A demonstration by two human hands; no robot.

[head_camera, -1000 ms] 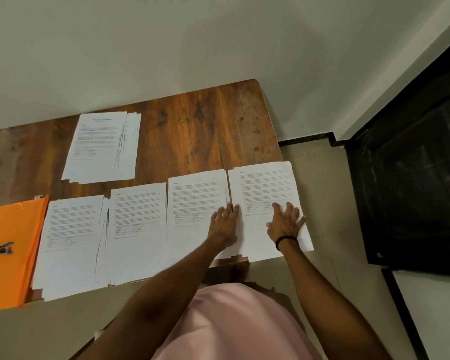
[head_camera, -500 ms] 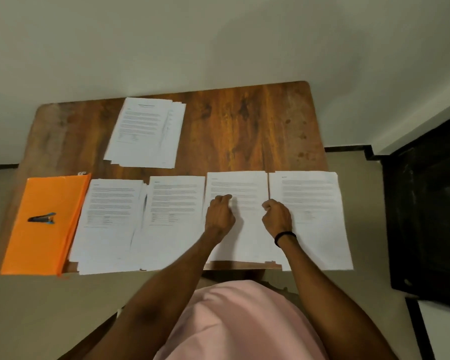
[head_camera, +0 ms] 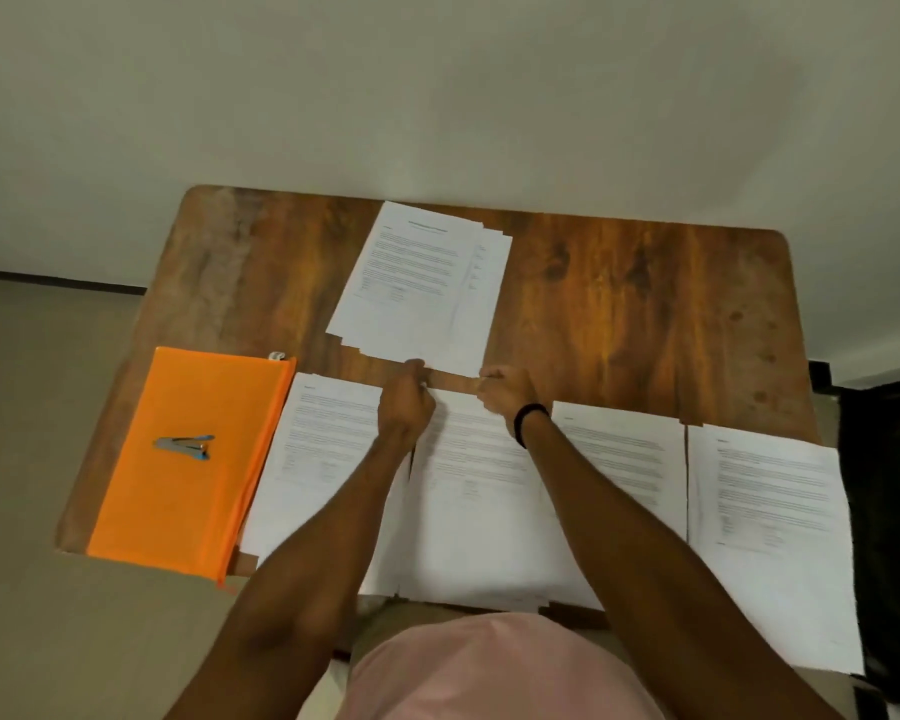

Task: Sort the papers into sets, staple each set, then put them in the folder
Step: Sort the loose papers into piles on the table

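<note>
Several sheets in a loose stack of printed papers (head_camera: 422, 283) lie at the far middle of the wooden table (head_camera: 645, 314). Along the near edge runs a row of paper piles: one (head_camera: 323, 449) beside the folder, a second (head_camera: 474, 511) between my forearms, a third (head_camera: 624, 470) and a fourth (head_camera: 770, 511) overhanging the right end. My left hand (head_camera: 406, 402) has curled fingers pinching at the far stack's near edge. My right hand (head_camera: 505, 392), fingers also curled, sits just below that stack's near right corner. An orange zip folder (head_camera: 141, 511) lies at the left with a stapler (head_camera: 185, 446) on it.
A plain wall stands behind the table. Some dark furniture (head_camera: 884, 511) stands close to the table's right end. The far right of the tabletop shows bare wood. The near piles hang slightly over the table's front edge.
Both hands left the two rightmost near piles, curled, and moved left and away to the far stack's near edge. The view swung left, bringing the whole folder in.
</note>
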